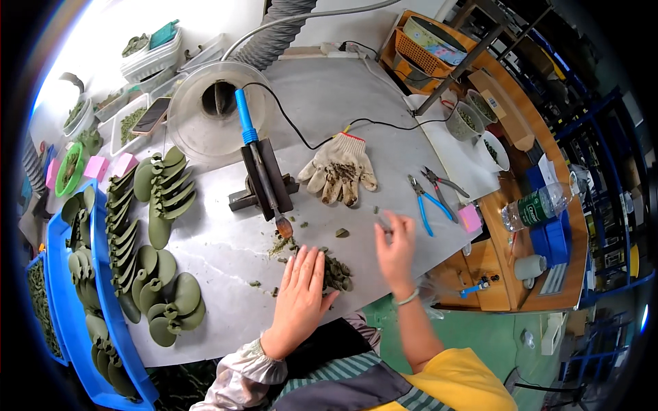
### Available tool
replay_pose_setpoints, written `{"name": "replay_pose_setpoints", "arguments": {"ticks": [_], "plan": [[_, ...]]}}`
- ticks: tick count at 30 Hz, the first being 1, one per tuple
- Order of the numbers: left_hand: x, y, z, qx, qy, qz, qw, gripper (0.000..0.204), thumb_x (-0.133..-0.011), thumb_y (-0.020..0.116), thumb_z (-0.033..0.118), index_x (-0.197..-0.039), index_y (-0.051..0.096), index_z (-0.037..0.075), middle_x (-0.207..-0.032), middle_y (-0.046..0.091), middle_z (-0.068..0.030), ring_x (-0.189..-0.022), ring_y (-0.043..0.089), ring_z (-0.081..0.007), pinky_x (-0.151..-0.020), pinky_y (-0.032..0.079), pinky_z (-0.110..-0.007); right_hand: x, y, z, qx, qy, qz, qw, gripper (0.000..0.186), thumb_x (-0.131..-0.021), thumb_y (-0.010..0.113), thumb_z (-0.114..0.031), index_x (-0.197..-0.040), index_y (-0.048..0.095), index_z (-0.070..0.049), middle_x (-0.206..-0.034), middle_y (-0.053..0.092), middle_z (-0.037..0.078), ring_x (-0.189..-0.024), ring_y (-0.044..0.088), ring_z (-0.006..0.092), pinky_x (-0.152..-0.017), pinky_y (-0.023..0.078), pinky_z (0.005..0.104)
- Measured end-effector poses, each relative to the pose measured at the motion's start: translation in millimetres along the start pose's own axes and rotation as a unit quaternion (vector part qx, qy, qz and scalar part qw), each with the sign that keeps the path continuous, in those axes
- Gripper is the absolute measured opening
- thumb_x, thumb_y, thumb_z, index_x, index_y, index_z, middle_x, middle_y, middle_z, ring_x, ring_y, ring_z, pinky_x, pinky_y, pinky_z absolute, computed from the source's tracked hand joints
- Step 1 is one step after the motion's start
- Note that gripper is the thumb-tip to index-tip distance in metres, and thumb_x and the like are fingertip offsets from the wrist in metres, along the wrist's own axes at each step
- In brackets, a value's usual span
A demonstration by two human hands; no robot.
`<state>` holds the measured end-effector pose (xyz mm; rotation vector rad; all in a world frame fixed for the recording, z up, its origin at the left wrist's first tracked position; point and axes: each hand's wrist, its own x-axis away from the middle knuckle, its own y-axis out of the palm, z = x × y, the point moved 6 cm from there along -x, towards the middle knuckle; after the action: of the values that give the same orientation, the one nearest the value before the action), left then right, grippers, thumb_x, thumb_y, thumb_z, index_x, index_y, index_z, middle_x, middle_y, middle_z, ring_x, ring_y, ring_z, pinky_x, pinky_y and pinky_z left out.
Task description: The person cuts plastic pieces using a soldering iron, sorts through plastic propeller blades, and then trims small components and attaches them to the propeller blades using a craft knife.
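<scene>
My left hand (301,291) lies with fingers stretched out at the left side of a heap of small dark green scraps (338,275), touching or just over its edge. To the right of the heap, my right hand (397,253) is raised with its fingers curled in. A small dark bit may sit between thumb and fingers, too unclear to name. Beyond the hands, a soldering iron (242,109) with a blue handle leans in a black metal stand (281,179), its brownish tip toward the scraps. A green chunk (342,233) lies between the hands.
A soiled work glove (340,168) lies beyond the hands, with blue-handled pliers (426,205) and red-handled cutters (442,192) to its right. Green propeller-shaped parts (185,301) stand at left beside a blue tray (103,288). A clear round hood (199,140) joins a grey hose (277,34).
</scene>
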<state>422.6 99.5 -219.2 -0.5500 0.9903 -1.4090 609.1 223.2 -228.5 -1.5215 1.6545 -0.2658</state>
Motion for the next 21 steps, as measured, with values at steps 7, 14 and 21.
{"name": "replay_pose_setpoints", "arguments": {"ticks": [7, 14, 21], "plan": [[14.6, -4.5, 6.5, 0.087, 0.038, -0.007, 0.995, 0.058, -0.086, 0.074, 0.014, -0.139, 0.053, 0.001, -0.145, 0.048, -0.0208, -0.144, 0.037, -0.0413, -0.116, 0.034, -0.052, 15.1, 4.9, 11.5, -0.109, 0.019, -0.092, 0.99, 0.017, -0.087, 0.071, 0.001, -0.103, 0.07, -0.001, -0.102, 0.063, 0.009, -0.066, 0.062, 0.0199, -0.063, 0.051, 0.0316], [24.2, -21.5, -23.0, 0.522, -0.185, 0.122, 0.823, 0.02, -0.093, 0.068, -0.003, -0.112, 0.06, -0.001, -0.113, 0.06, -0.0088, -0.097, 0.062, -0.0127, -0.079, 0.053, -0.025, 23.3, 1.0, -101.7, -0.207, -0.041, -0.306, 0.928, 0.019, -0.087, 0.075, 0.001, -0.105, 0.071, -0.004, -0.088, 0.063, 0.003, -0.062, 0.054, 0.0103, -0.057, 0.045, 0.0251], [43.0, -23.4, -41.6, 0.671, -0.225, -0.011, 0.706, 0.017, -0.096, 0.068, 0.003, -0.111, 0.062, 0.001, -0.095, 0.064, -0.0023, -0.087, 0.062, -0.0088, -0.078, 0.052, -0.023, 36.7, 6.5, -140.0, -0.24, -0.084, -0.43, 0.866, 0.032, -0.089, 0.073, -0.006, -0.121, 0.065, -0.006, -0.096, 0.06, 0.008, -0.077, 0.064, 0.0212, -0.068, 0.054, 0.0329]]}}
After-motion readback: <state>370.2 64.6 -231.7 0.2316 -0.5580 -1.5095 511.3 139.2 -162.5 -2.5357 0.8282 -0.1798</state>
